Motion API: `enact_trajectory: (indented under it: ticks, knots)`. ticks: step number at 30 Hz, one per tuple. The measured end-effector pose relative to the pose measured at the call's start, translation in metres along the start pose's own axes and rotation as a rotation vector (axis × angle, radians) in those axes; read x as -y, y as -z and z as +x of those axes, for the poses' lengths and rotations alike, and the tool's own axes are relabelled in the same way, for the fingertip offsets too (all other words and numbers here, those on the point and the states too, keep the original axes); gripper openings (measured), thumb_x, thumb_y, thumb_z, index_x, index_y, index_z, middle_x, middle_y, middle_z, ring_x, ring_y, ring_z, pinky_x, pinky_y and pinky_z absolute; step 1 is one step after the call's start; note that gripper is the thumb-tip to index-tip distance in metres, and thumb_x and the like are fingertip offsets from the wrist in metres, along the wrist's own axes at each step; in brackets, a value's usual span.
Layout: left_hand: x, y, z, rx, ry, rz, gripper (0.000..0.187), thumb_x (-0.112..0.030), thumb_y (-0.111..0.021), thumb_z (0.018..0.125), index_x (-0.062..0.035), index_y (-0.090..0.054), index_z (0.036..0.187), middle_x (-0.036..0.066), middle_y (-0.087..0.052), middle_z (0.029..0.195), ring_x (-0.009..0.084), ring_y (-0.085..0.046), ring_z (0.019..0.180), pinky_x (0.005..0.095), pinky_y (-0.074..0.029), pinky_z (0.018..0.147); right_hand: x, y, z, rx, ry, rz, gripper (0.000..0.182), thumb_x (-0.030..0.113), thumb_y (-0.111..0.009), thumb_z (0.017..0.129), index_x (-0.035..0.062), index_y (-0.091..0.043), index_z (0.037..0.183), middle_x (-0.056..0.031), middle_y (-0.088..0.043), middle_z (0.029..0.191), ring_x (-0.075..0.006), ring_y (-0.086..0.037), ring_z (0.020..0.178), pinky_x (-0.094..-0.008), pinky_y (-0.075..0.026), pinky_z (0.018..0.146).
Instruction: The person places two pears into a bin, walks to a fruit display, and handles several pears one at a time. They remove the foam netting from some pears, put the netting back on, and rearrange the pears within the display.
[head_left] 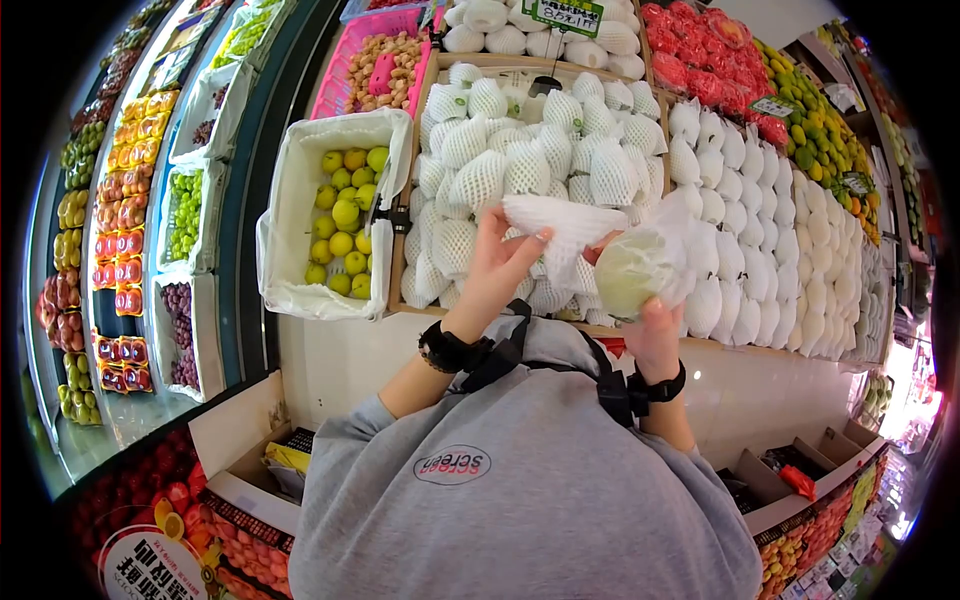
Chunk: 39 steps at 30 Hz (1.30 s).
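My left hand (500, 265) pinches a white foam net sleeve (565, 222) between thumb and fingers. The sleeve hangs loosely and reaches across to the fruit at its right. A round, pale green fruit (628, 272) in a clear plastic bag is gripped by my right hand (655, 338), with the thumb at its lower side. Both hands are over the near part of a wooden bin filled with foam-netted fruits (525, 165). Part of the right hand's fingers is hidden behind the fruit.
Left of the bin stands a white lined crate (275, 215) of yellow-green fruits. Behind it is a pink basket (335, 85) of brown nuts or dried fruits. A price sign (563, 15) stands over the bin. Rows of white-netted fruits (735, 220) lie to the right.
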<state>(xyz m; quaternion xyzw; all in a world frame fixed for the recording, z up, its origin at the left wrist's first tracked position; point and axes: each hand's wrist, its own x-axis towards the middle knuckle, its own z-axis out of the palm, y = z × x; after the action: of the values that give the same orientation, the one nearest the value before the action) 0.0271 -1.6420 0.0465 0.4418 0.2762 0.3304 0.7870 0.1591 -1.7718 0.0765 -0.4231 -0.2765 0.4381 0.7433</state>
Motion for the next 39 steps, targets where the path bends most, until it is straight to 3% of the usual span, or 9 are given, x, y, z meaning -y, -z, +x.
enact_trajectory:
  ticks: [1, 5, 9, 12, 16, 21, 29, 34, 39]
  knots:
    - [0.007, -0.002, -0.001, -0.092, -0.058, -0.068, 0.030, -0.007, -0.061, 0.082, 0.0032, -0.044, 0.104, 0.010, -0.049, 0.107, 0.0168, -0.055, 0.092, 0.0266, -0.045, 0.078, 0.006, -0.002, 0.002, 0.028, -0.045, -0.002, 0.068, 0.028, -0.066, 0.076, -0.0003, -0.032, 0.127, -0.0123, -0.047, 0.121, -0.0246, -0.048, 0.111, -0.0399, -0.040, 0.093]
    - [0.001, 0.011, -0.006, -0.242, -0.325, 0.757, 0.016, -0.010, -0.069, 0.073, 0.0006, -0.057, 0.072, 0.009, -0.056, 0.087, 0.0166, -0.054, 0.072, 0.0234, -0.042, 0.064, 0.007, -0.005, 0.001, -0.002, -0.094, -0.032, 0.065, 0.022, -0.066, 0.076, -0.0015, -0.032, 0.126, -0.0122, -0.051, 0.116, -0.0209, -0.051, 0.106, -0.0353, -0.041, 0.091]
    - [0.003, 0.026, -0.008, -0.115, -0.385, 0.656, 0.014, -0.007, -0.069, 0.075, 0.0005, -0.056, 0.076, 0.004, -0.058, 0.068, 0.0114, -0.052, 0.059, 0.0226, -0.042, 0.054, 0.000, 0.005, -0.004, -0.054, -0.118, -0.131, 0.066, 0.017, -0.069, 0.073, -0.0021, -0.034, 0.125, -0.0102, -0.050, 0.115, -0.0169, -0.050, 0.104, -0.0310, -0.041, 0.089]
    - [-0.004, 0.025, -0.014, -0.070, -0.143, 0.141, 0.013, -0.005, -0.066, 0.077, -0.0001, -0.054, 0.079, 0.002, -0.059, 0.071, 0.0073, -0.053, 0.064, 0.0203, -0.042, 0.055, 0.014, 0.003, 0.000, 0.070, -0.160, -0.312, 0.067, 0.014, -0.071, 0.072, -0.0006, -0.034, 0.125, -0.0080, -0.049, 0.114, -0.0149, -0.049, 0.102, -0.0289, -0.041, 0.087]
    - [-0.016, 0.028, -0.018, -0.029, -0.032, 0.082, 0.013, -0.002, -0.064, 0.078, -0.0022, -0.052, 0.076, 0.000, -0.058, 0.075, 0.0041, -0.052, 0.065, 0.0185, -0.042, 0.057, 0.016, 0.001, 0.001, 0.228, -0.169, -0.449, 0.068, 0.014, -0.073, 0.070, 0.0008, -0.035, 0.125, -0.0082, -0.048, 0.114, -0.0145, -0.047, 0.104, -0.0283, -0.039, 0.088]
    - [-0.012, 0.044, -0.026, -0.029, 0.068, 0.166, 0.016, -0.002, -0.065, 0.076, -0.0048, -0.049, 0.071, -0.003, -0.054, 0.074, 0.0013, -0.046, 0.066, 0.0166, -0.036, 0.057, 0.007, -0.008, -0.006, 0.288, -0.029, -0.394, 0.068, 0.016, -0.075, 0.065, 0.0035, -0.039, 0.122, -0.0090, -0.048, 0.114, -0.0195, -0.047, 0.107, -0.0363, -0.027, 0.100]
    - [-0.012, 0.033, -0.044, -0.065, -0.004, 0.135, 0.017, -0.005, -0.048, 0.085, 0.0003, -0.046, 0.101, 0.003, -0.053, 0.096, 0.0063, -0.046, 0.082, 0.0219, -0.040, 0.073, 0.010, -0.045, -0.003, 0.667, 0.139, -0.832, 0.064, 0.026, -0.078, 0.061, 0.0093, -0.047, 0.114, -0.0070, -0.054, 0.105, -0.0281, -0.048, 0.105, -0.0543, -0.004, 0.106]
    - [-0.016, 0.039, -0.048, -0.073, 0.079, 0.057, 0.028, -0.007, -0.044, 0.088, 0.0006, -0.043, 0.114, 0.004, -0.050, 0.106, 0.0080, -0.045, 0.092, 0.0236, -0.038, 0.080, 0.004, -0.042, 0.000, 0.568, -0.094, -0.769, 0.066, 0.026, -0.078, 0.062, 0.0077, -0.045, 0.116, -0.0089, -0.053, 0.109, -0.0247, -0.050, 0.105, -0.0463, -0.026, 0.102]
    - [-0.013, 0.055, -0.042, -0.094, 0.135, -0.354, 0.033, -0.012, -0.037, 0.090, 0.0003, -0.039, 0.120, 0.010, -0.051, 0.116, 0.0175, -0.049, 0.107, 0.0319, -0.041, 0.090, -0.003, -0.025, -0.009, 0.418, -0.252, 0.143, 0.081, 0.023, -0.077, 0.064, 0.0051, -0.029, 0.126, -0.0171, -0.051, 0.114, -0.0272, -0.051, 0.107, -0.0369, -0.041, 0.091]
